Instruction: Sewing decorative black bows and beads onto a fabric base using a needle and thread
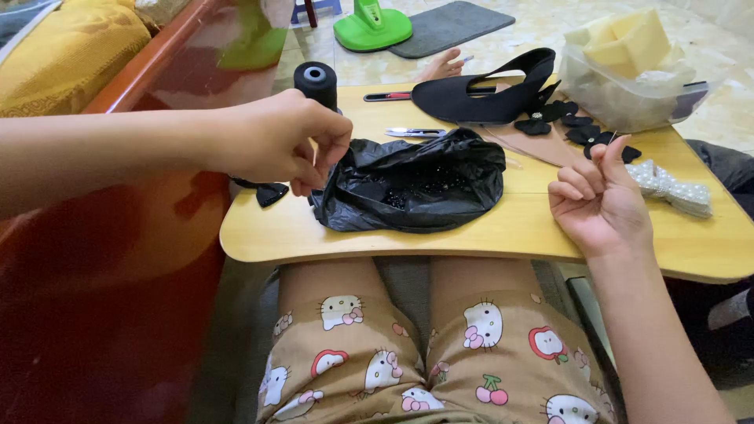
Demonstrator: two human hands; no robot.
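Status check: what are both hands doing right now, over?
Left hand pinching thread above black bag. Right hand pinching needle. Nothing between them.

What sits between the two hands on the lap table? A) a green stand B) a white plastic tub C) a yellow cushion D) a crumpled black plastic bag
D: the crumpled black plastic bag lies on the wooden lap table between the left hand, whose fingers pinch together beside its edge, and the right hand, raised with fingers pinched at the other side.
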